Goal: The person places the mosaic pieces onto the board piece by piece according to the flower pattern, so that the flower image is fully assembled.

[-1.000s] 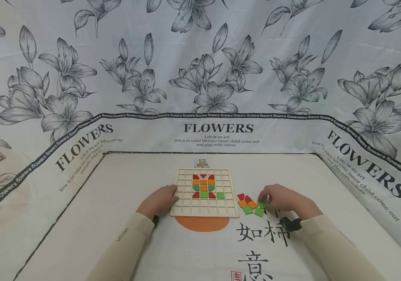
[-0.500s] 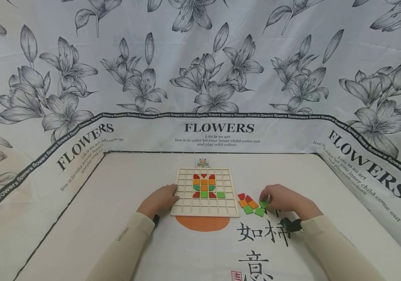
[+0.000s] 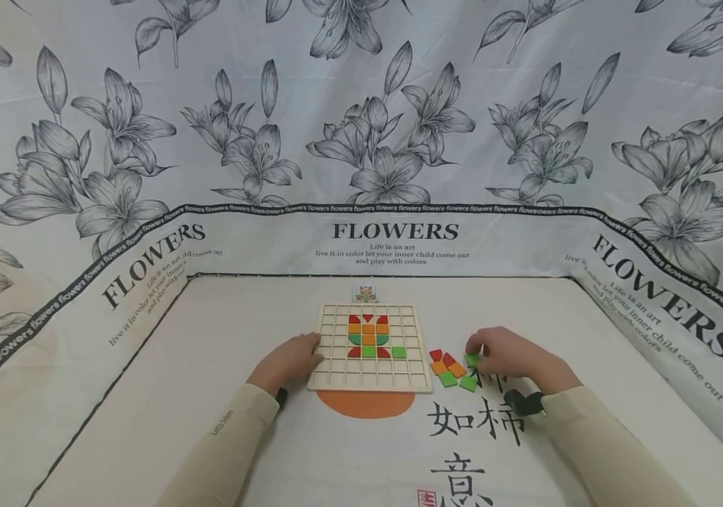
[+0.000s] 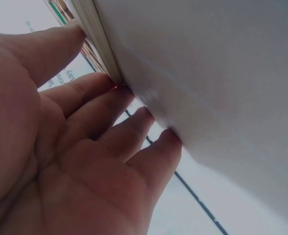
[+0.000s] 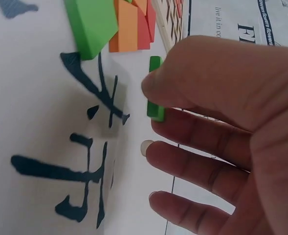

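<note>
My left hand (image 3: pixel 286 362) lies along the left side of a pale wooden grid board (image 3: pixel 343 380). In the left wrist view its thumb and index finger touch the board's edge (image 4: pixel 99 41), and the other fingertips rest on the cloth, fairly straight. Right of the board, my right hand (image 3: pixel 514 358) pinches a green square tile (image 5: pixel 156 110) between thumb and index finger, just above the cloth. Its other fingers are loosely bent. Beside it lies a small group of loose tiles: green (image 3: pixel 447 379), orange (image 3: pixel 438 367) and red (image 3: pixel 435 355).
Red, orange and green tiles form a symmetrical figure (image 3: pixel 368 329) in the board's grid, with one separate green tile (image 3: pixel 398 352) to its right. A small pattern card (image 3: pixel 364 293) lies behind the board. Flower-printed cloth (image 3: pixel 393 236) walls the table's back and sides.
The right hand has raised the green tile slightly, up and away from the other loose tiles. The left hand stays at the board's edge.
</note>
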Available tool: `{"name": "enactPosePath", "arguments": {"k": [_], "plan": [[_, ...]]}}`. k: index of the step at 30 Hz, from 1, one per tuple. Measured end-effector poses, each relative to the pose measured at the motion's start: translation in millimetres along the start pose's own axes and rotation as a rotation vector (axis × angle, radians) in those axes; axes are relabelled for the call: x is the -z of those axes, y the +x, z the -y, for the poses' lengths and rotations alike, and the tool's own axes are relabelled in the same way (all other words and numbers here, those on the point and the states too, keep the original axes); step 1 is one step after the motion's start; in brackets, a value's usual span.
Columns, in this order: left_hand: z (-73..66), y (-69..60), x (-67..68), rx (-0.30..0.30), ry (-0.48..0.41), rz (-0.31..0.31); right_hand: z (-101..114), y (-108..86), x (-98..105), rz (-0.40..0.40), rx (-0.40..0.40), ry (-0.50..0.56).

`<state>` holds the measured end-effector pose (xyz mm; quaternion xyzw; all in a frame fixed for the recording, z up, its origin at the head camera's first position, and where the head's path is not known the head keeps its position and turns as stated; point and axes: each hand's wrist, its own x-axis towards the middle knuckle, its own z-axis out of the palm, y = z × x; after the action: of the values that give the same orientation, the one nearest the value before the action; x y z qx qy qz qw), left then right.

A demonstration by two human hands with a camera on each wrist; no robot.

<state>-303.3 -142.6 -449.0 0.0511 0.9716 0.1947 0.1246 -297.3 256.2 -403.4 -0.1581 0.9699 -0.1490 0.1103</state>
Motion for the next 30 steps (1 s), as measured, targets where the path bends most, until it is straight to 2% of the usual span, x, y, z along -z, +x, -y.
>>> {"name": "enactPosePath", "arguments": {"k": [11, 20, 30], "plan": [[-1.7, -2.6, 0.7, 0.013, -0.006, 0.001, 18, 8.9, 7, -0.061, 0.059, -0.034], [-0.8, -0.9, 0.6, 0.005, -0.017, -0.012, 40, 21.2, 8, -0.053, 0.065, -0.019], [-2.2, -1.4, 1.5, 0.005, -0.008, -0.006, 68, 34.8, 2, -0.069, 0.12, -0.012]]}}
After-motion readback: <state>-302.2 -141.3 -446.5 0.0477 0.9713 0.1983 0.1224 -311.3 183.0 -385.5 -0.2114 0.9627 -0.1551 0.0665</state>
